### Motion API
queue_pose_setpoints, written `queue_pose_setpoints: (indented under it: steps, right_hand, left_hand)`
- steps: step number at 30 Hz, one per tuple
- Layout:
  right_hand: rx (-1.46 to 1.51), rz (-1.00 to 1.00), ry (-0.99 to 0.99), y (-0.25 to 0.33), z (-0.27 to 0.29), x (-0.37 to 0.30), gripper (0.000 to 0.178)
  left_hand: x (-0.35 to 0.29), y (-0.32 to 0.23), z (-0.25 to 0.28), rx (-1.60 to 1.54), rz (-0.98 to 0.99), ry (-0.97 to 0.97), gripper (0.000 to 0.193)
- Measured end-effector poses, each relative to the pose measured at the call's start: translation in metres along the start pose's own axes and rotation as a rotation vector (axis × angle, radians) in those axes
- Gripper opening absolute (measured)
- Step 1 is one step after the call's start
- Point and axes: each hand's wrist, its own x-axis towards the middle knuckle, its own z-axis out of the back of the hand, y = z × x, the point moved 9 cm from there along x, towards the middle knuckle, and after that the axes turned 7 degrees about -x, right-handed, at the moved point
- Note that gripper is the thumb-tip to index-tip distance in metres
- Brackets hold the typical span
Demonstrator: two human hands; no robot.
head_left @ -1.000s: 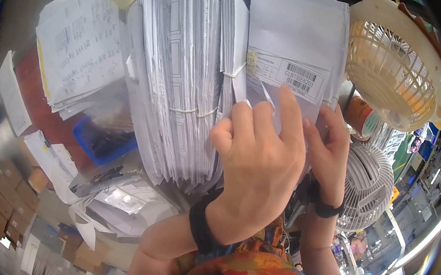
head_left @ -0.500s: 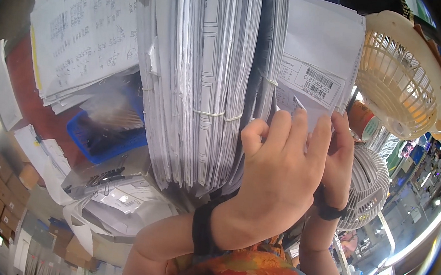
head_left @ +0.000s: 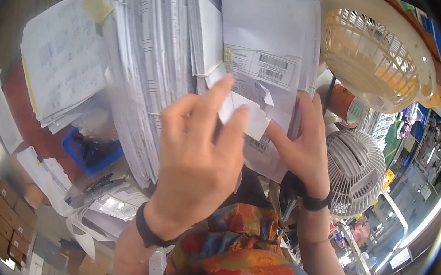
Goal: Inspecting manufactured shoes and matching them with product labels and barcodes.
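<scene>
Centre of the frame: both hands work at a tall stack of white paper bundles that fills the upper middle.

Left hand: raised in front of the stack, back of the hand to the camera; thumb and forefinger pinch the loose corner of a small white slip, the other fingers curled close beside them. The pinch seems meant to peel or lift the slip away from the sheet under it.

Right hand: just right of the left hand, fingers pressed flat and close together against the lower edge of the front sheet, apparently steadying it so that the slip can be worked free.

Front sheet: white paper at the upper centre, carrying a barcode label; it sits on the right face of the stack, so it is the one nearest both hands.

Rubber band: thin, pale, round one bundle, just left of the label, holding those pages together.

Upper left: a second, looser pile of written sheets with a yellow sticky note on top.

Lower left: a blue tray tucked under the papers.

Upper right: a cream fan guard, tilted.

Right, below it: a white fan, beside the right wrist.

Wrists: a dark band on each.

Bottom edge: a bright floral garment.
</scene>
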Motion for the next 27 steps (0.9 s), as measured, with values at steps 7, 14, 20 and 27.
queue_pose_setpoints:
  steps: [7,14,20,27]
  right_hand:
    - [-0.037,-0.045,-0.057,0.002,0.000,-0.005,0.045]
    - [-0.113,0.035,-0.121,0.011,-0.001,-0.004,0.048]
    - [-0.122,0.058,-0.130,0.013,0.000,-0.004,0.047]
    - [-0.074,-0.023,-0.091,-0.008,0.000,0.004,0.036]
  left_hand:
    - [-0.001,0.004,-0.003,0.114,0.072,0.053,0.035]
    - [0.003,-0.008,-0.016,0.327,0.045,0.042,0.033]
    - [0.003,-0.016,-0.015,0.339,-0.040,0.083,0.017]
    - [0.007,-0.005,-0.002,0.317,-0.002,0.106,0.013]
